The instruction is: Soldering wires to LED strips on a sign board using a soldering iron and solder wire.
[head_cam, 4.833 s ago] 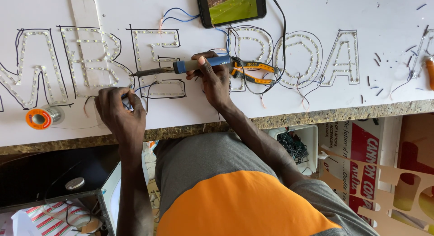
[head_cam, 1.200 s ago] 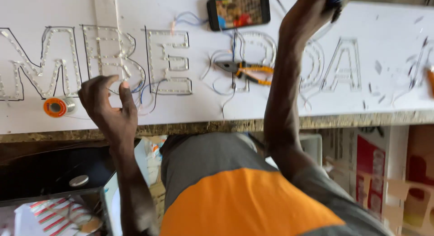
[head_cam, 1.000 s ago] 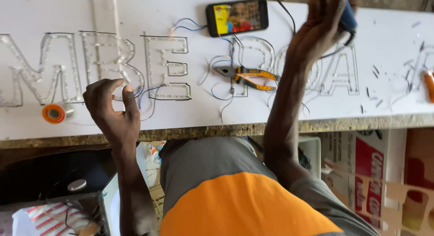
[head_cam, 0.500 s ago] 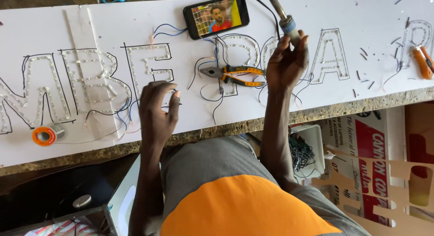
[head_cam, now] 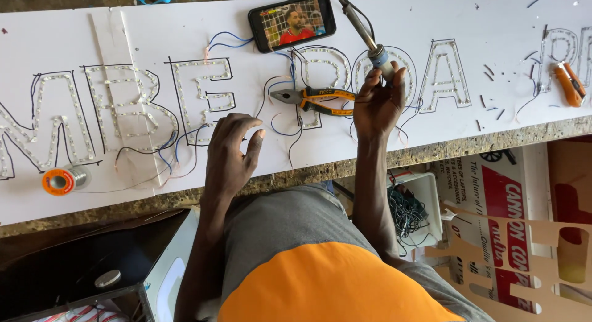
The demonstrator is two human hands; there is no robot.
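White sign board (head_cam: 185,32) with outlined letters of small lights covers the bench. Left hand (head_cam: 231,152), fingers spread, rests near its front edge. Right hand (head_cam: 377,103) pinches a blue-collared soldering iron (head_cam: 369,41) (tip pointing toward the far edge) beside orange-handled pliers (head_cam: 314,99).

Phone (head_cam: 291,21), pliers (head_cam: 314,99), solder spool (head_cam: 60,181)

On the white board (head_cam: 431,131) lie one phone (head_cam: 292,22), one pair of pliers (head_cam: 316,99), one soldering iron (head_cam: 365,33), one orange solder spool (head_cam: 59,181), and one orange cutter (head_cam: 568,83).
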